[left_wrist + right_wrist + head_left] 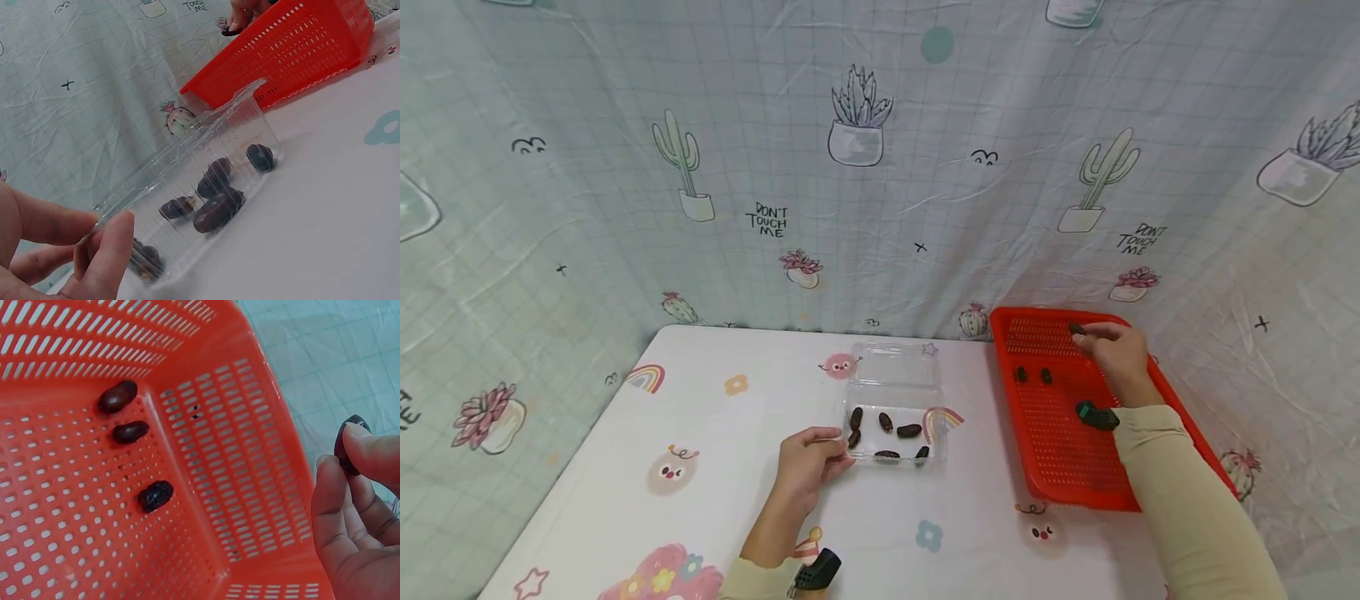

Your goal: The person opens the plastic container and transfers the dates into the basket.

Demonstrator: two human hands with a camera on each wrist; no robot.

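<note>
My left hand [808, 467] grips the near left corner of a clear plastic box [895, 394], thumb and fingers pinching its rim in the left wrist view. The box stands with its lid folded back, and several dark, wrinkled dates [909, 431] lie spread in it. Over the far end of the red basket [1022, 467], my right hand [1116, 354] pinches one date [340, 447] between thumb and fingertips. Three dates rest on the basket's floor in the right wrist view, among them a very dark one [155, 496] apart from the other two.
The basket stands at the right of the white table [737, 442], near the back curtain [880, 208]. Its walls are slotted and rise around the dates. A gap of table lies between box and basket. Printed cloth hangs on both sides too.
</note>
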